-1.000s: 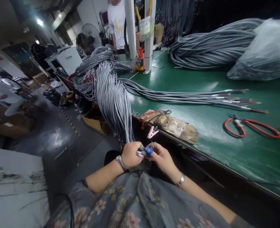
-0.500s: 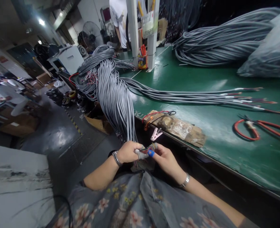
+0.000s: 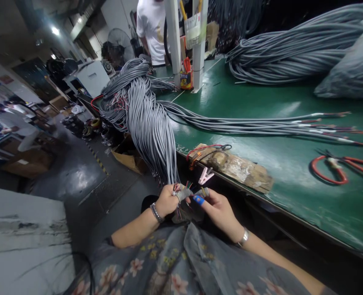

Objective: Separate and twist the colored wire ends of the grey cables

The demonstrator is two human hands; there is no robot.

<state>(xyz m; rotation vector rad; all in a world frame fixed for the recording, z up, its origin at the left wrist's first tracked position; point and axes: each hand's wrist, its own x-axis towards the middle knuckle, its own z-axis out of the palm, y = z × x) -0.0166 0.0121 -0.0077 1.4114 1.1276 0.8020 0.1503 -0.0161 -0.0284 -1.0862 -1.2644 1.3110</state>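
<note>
Pliers (image 3: 333,163) cut off right; held wires (image 3: 188,185) apparently partly hidden.

Cables (image 3: 153,129) hang behind the left hand (image 3: 167,200), and on the table (image 3: 287,162) pliers (image 3: 333,163) lie right of a board (image 3: 241,170).

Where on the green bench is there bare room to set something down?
On the green bench: one patch between the big cable bundle at the back and the row of laid-out cables; another right of the wooden board, in front of the red-handled tool. Crowded: the far left end, under the cable heap.
</note>
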